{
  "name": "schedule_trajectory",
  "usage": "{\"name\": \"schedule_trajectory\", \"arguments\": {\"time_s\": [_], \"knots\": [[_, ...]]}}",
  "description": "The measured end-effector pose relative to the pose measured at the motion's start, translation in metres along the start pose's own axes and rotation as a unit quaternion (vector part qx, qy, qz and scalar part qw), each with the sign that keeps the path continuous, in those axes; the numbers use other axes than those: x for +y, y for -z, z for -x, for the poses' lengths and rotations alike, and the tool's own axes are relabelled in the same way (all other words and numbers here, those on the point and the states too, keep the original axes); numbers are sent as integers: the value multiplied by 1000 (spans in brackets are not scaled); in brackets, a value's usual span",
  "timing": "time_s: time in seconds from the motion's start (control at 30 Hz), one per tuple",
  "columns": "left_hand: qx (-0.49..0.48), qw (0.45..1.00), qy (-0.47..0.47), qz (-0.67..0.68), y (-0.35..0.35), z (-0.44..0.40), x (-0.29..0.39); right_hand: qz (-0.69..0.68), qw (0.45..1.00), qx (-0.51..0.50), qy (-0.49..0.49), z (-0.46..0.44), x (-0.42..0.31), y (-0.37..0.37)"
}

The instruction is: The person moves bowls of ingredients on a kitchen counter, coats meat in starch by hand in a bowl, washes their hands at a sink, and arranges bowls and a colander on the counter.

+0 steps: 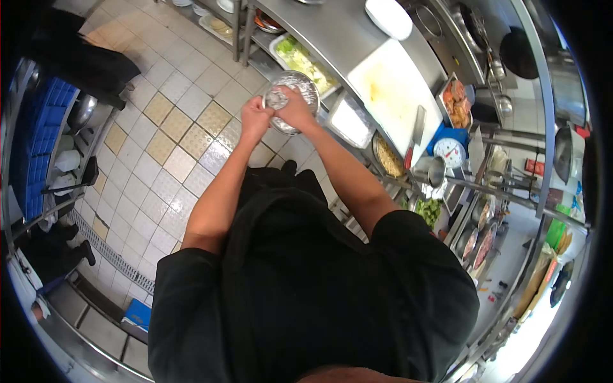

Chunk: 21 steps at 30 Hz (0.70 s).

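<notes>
A round, shiny metal bowl point(309, 91) is held out in front of my body, above the tiled floor. Its surface looks bright and mottled, and I cannot make out exactly what is in or over it. My left hand point(255, 117) is closed at the bowl's near left edge, fingers curled. Across the bowl reaches my right hand point(294, 112), its fingers bent and its thumb close to the left hand. Part of the bowl is hidden under the right hand, and its fingertips are hard to see.
On the steel counter to the right lie a white cutting board point(393, 83), a knife point(418, 124) and a white dish point(389, 18). Below is a tray of chopped greens point(300, 60). A blue scale point(449, 150) stands beside. Blue crates point(45, 140) and another person's dark clothing point(83, 60) are left.
</notes>
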<state>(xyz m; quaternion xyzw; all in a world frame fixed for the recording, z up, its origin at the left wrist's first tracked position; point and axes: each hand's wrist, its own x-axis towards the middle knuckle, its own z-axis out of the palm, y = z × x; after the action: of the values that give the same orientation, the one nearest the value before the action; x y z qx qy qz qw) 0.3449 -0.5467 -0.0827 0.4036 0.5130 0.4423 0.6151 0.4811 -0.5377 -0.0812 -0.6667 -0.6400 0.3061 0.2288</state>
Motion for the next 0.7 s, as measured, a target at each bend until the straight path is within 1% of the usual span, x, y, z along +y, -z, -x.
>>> {"name": "schedule_trajectory", "arguments": {"time_s": [0.07, 0.17, 0.2, 0.23, 0.27, 0.3, 0.33, 0.4, 0.43, 0.47, 0.53, 0.57, 0.63, 0.67, 0.7], "knots": [[2, 999, -1, -39, -2, 1, -10, 3, 999, -2, 48, 9, 24, -13], [-25, 998, 53, -29, -12, 10, -41, -2, 1000, -4, -11, 30, 39, -6], [-30, 997, 72, -30, -18, 11, -53, 10, 999, 11, -32, 32, 47, 1], [-32, 996, 78, -17, -25, 11, -66, 23, 998, 24, -53, 35, 57, 9], [-33, 996, 74, -38, -33, 11, -67, 36, 996, 34, -71, 37, 67, 17], [-29, 995, 71, -58, -43, 12, -70, 52, 989, 58, -123, 36, 81, 22], [-22, 994, 70, -79, -51, 15, -74, 50, 988, 94, -110, 38, 93, 27], [-24, 994, 89, -51, -65, 15, -82, 41, 981, 172, -85, 42, 101, 45], [-21, 995, 98, -25, -75, 16, -85, 19, 987, 122, -101, 45, 100, 56], [-20, 994, 106, 1, -83, 16, -88, 16, 994, 99, -47, 54, 109, 54], [-12, 995, 95, -12, -97, 16, -93, 12, 997, 53, 62, 74, 129, 49], [-9, 996, 90, -17, -103, 17, -95, -101, 991, -61, 63, 78, 127, 68], [-6, 996, 85, -17, -114, 17, -98, -133, 988, -7, -78, 79, 144, 79], [-10, 996, 87, -12, -119, 20, -98, -146, 978, 20, -150, 80, 153, 82], [-15, 996, 90, -7, -123, 23, -99, -104, 985, 56, -124, 82, 157, 77]]}}
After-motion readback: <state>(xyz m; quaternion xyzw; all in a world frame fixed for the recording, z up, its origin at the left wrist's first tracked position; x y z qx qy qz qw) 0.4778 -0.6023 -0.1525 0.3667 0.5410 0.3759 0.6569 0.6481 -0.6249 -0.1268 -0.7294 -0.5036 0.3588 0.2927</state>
